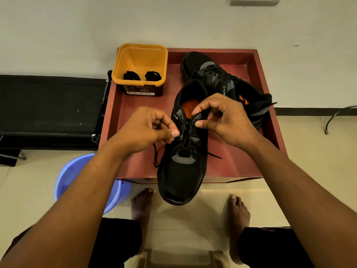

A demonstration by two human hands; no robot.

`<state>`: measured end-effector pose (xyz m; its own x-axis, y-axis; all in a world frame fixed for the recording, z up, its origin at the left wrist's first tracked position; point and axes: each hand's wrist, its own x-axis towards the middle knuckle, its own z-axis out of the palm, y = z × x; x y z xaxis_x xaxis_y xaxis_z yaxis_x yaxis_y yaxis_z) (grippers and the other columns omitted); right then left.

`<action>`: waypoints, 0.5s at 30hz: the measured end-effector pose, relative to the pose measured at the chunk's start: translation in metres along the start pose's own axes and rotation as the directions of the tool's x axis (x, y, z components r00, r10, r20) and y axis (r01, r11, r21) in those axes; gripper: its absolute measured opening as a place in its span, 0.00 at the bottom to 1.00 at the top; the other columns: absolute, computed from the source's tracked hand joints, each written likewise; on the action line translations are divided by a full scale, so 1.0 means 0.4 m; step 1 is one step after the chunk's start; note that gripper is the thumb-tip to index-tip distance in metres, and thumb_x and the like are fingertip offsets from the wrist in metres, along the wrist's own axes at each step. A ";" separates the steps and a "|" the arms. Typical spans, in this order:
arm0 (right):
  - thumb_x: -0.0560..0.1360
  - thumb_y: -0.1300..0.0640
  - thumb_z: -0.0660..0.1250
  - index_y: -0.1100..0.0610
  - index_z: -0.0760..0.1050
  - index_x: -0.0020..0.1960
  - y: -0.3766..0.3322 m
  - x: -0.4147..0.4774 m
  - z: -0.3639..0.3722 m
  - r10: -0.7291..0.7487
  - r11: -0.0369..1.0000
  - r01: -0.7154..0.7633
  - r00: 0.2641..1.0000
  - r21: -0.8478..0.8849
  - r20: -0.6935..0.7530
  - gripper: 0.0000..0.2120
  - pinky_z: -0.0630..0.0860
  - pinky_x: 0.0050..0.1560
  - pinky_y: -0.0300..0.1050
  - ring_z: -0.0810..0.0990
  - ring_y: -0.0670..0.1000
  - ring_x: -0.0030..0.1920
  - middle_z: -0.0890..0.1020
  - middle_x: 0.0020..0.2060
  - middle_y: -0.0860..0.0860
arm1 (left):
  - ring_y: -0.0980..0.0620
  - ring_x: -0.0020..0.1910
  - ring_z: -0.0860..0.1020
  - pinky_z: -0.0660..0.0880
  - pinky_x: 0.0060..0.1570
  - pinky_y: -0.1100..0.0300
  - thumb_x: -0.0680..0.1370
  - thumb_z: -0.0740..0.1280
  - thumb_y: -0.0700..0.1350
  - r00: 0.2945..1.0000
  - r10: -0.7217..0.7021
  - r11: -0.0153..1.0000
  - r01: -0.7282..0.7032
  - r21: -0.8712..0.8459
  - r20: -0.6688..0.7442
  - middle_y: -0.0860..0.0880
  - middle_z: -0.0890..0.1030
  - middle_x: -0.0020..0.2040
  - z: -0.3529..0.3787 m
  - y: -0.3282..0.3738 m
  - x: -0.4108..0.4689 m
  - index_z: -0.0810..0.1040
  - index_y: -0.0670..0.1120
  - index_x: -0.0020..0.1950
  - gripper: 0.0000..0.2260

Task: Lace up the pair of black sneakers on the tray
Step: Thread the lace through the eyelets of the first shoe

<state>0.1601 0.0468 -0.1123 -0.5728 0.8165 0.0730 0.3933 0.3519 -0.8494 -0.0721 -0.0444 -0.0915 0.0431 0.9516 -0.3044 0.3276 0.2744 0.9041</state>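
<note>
A black sneaker (181, 175) lies on the red tray (135, 113), its toe sticking out past the tray's front edge. Its black lace (155, 155) runs through the lower eyelets, with loose ends trailing left and right. My left hand (146, 128) pinches the lace at the shoe's left eyelet row. My right hand (220, 117) pinches the upper right eyelet flap beside the tongue. The second black sneaker (218, 76) lies behind, laced, tipped on its side towards the tray's back right.
A yellow tub (140, 55) holding two bundles of black laces stands at the tray's back left. A blue plastic basin (77, 176) sits on the floor at the left, beside a black bench (48, 109). My bare feet rest below the tray.
</note>
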 end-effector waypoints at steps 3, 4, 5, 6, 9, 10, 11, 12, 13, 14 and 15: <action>0.69 0.62 0.81 0.48 0.84 0.51 0.001 -0.003 -0.001 0.011 1.000 -0.012 1.000 0.013 0.003 0.14 0.80 0.50 0.52 0.79 0.52 0.42 0.81 0.52 0.50 | 0.46 0.36 0.83 0.83 0.42 0.58 0.73 0.77 0.36 0.995 -0.058 0.998 0.056 0.029 0.085 0.37 0.85 0.38 -0.037 -0.005 -0.011 0.84 0.36 0.45 0.05; 0.70 0.62 0.81 0.49 0.84 0.51 0.001 -0.005 -0.003 0.011 1.000 -0.011 1.000 0.012 0.003 0.14 0.80 0.50 0.52 0.79 0.51 0.42 0.81 0.52 0.50 | 0.46 0.36 0.83 0.83 0.42 0.58 0.73 0.77 0.36 0.994 -0.070 0.997 0.069 0.019 0.090 0.37 0.85 0.38 -0.044 -0.006 -0.015 0.84 0.36 0.46 0.05; 0.70 0.62 0.81 0.49 0.84 0.51 0.002 -0.006 -0.004 0.010 1.000 -0.010 1.000 0.009 0.004 0.14 0.81 0.50 0.52 0.78 0.51 0.42 0.81 0.52 0.50 | 0.46 0.37 0.84 0.83 0.42 0.58 0.73 0.77 0.37 0.995 -0.066 0.998 0.066 0.001 0.073 0.37 0.85 0.39 -0.041 -0.005 -0.017 0.84 0.36 0.47 0.06; 0.70 0.62 0.81 0.50 0.84 0.51 0.001 -0.006 -0.004 0.009 1.000 -0.009 1.000 0.005 0.004 0.14 0.81 0.50 0.51 0.78 0.50 0.42 0.81 0.52 0.50 | 0.47 0.38 0.84 0.83 0.43 0.58 0.72 0.77 0.38 0.998 -0.049 0.998 0.050 -0.023 0.043 0.38 0.85 0.40 -0.031 -0.002 -0.017 0.84 0.36 0.48 0.08; 0.70 0.62 0.81 0.49 0.84 0.51 -0.002 -0.001 -0.001 0.006 1.000 -0.006 1.000 0.002 0.002 0.14 0.81 0.48 0.48 0.77 0.47 0.41 0.81 0.52 0.50 | 0.49 0.38 0.85 0.83 0.42 0.59 0.71 0.78 0.39 1.000 -0.007 0.999 0.007 -0.035 -0.004 0.39 0.86 0.40 -0.004 0.000 -0.005 0.84 0.37 0.48 0.09; 0.70 0.62 0.81 0.49 0.84 0.51 -0.002 -0.001 0.000 0.008 1.000 -0.008 1.000 0.002 0.005 0.14 0.81 0.48 0.48 0.77 0.47 0.41 0.81 0.52 0.50 | 0.49 0.37 0.84 0.83 0.42 0.59 0.72 0.77 0.38 0.999 -0.020 1.000 0.020 -0.015 0.027 0.39 0.85 0.39 -0.010 0.000 -0.006 0.84 0.37 0.47 0.07; 0.70 0.62 0.81 0.49 0.84 0.51 -0.001 -0.002 0.001 0.009 1.000 -0.009 1.000 0.004 0.007 0.14 0.81 0.48 0.47 0.77 0.47 0.41 0.81 0.52 0.50 | 0.48 0.37 0.84 0.83 0.42 0.59 0.72 0.77 0.37 0.996 -0.047 0.999 0.048 -0.001 0.074 0.38 0.85 0.39 -0.023 -0.001 -0.009 0.84 0.36 0.46 0.06; 0.70 0.62 0.81 0.49 0.84 0.51 0.000 -0.003 0.000 0.009 1.000 -0.009 1.000 0.005 0.009 0.14 0.81 0.48 0.47 0.77 0.47 0.41 0.81 0.52 0.50 | 0.47 0.37 0.83 0.83 0.42 0.58 0.72 0.77 0.36 0.990 -0.078 0.997 0.078 0.001 0.114 0.36 0.85 0.39 -0.036 -0.004 -0.014 0.84 0.36 0.46 0.05; 0.70 0.62 0.81 0.49 0.84 0.51 0.002 -0.005 -0.001 0.009 1.000 -0.009 1.000 0.006 0.010 0.14 0.81 0.48 0.47 0.77 0.48 0.41 0.81 0.52 0.49 | 0.46 0.37 0.83 0.83 0.43 0.57 0.72 0.77 0.36 0.987 -0.099 0.995 0.101 -0.009 0.126 0.35 0.84 0.39 -0.043 -0.007 -0.018 0.84 0.36 0.46 0.06; 0.70 0.62 0.81 0.49 0.84 0.51 0.003 -0.006 -0.003 0.008 1.000 -0.008 1.000 0.007 0.010 0.14 0.80 0.48 0.46 0.78 0.48 0.41 0.81 0.52 0.49 | 0.46 0.37 0.84 0.83 0.43 0.58 0.72 0.77 0.37 0.988 -0.103 0.994 0.107 -0.028 0.112 0.35 0.85 0.40 -0.042 -0.006 -0.021 0.84 0.35 0.46 0.06; 0.69 0.62 0.81 0.50 0.84 0.51 0.003 -0.007 -0.005 0.008 1.000 -0.008 1.000 0.010 0.007 0.14 0.80 0.48 0.44 0.78 0.48 0.41 0.81 0.52 0.49 | 0.47 0.38 0.84 0.83 0.42 0.59 0.72 0.77 0.37 0.993 -0.088 0.994 0.092 -0.050 0.083 0.36 0.85 0.41 -0.033 -0.002 -0.021 0.84 0.35 0.48 0.08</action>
<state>0.1635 0.0460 -0.1125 -0.5749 0.8158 0.0622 0.3909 0.3406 -0.8551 -0.0851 -0.0506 -0.0859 0.0923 0.9089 -0.4067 0.2827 0.3677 0.8859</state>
